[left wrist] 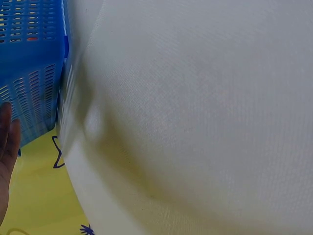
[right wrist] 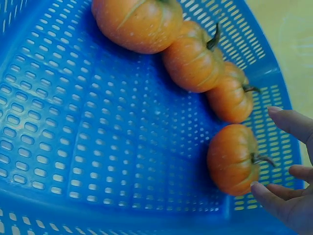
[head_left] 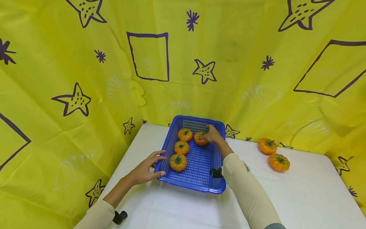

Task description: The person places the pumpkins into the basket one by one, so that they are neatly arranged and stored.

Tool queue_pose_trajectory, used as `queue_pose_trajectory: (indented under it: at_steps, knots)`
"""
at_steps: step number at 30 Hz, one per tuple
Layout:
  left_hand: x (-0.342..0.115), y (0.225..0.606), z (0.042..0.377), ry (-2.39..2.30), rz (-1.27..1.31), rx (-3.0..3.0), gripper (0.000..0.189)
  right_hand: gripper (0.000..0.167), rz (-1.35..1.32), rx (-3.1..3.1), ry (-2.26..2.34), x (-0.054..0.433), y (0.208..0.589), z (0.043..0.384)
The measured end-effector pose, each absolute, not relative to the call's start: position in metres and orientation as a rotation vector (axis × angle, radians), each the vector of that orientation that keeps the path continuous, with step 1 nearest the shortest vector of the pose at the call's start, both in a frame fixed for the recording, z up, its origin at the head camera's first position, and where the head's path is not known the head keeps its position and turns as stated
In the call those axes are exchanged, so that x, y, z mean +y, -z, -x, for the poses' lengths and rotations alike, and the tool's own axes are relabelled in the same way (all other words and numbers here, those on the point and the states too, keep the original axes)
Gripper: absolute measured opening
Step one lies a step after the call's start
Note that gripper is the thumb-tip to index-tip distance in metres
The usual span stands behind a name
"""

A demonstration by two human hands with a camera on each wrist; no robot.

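Observation:
A blue perforated plastic basket (head_left: 197, 187) stands on the white table, holding several small orange pumpkins. Three of them line its left side: a far pumpkin (head_left: 185, 135), a middle pumpkin (head_left: 181, 147) and a near pumpkin (head_left: 178, 163). My right hand (head_left: 212, 135) is inside the basket at the far right pumpkin (head_left: 200, 139). In the right wrist view its fingers are spread, one fingertip right at that pumpkin (right wrist: 234, 159) and another apart from it. My left hand (head_left: 147, 169) is at the basket's near left corner, fingers extended along the outer wall (left wrist: 29, 98).
Two more pumpkins sit on the table to the right of the basket, a rear pumpkin (head_left: 267, 146) and a front pumpkin (head_left: 279, 162). A yellow curtain (head_left: 183, 95) printed with purple stars hangs behind and along both sides of the white table (head_left: 311, 190).

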State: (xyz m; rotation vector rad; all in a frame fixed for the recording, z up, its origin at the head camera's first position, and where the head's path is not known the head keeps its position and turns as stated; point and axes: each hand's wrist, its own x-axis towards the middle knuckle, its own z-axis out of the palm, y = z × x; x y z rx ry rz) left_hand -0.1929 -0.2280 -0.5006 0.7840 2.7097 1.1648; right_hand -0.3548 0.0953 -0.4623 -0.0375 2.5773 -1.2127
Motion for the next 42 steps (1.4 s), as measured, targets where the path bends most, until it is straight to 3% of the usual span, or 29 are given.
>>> queue_pose_trajectory:
  at_steps: [26,42]
  knots:
    - [-0.229,0.505,0.191,-1.192,-0.742,2.711,0.059,0.078,0.443,2.584,1.274,0.151,0.385,0.316]
    - [-0.227,0.504,0.191,-1.191,-0.761,2.71,0.058,0.066,0.531,2.69,1.23,0.252,0.389,0.273]
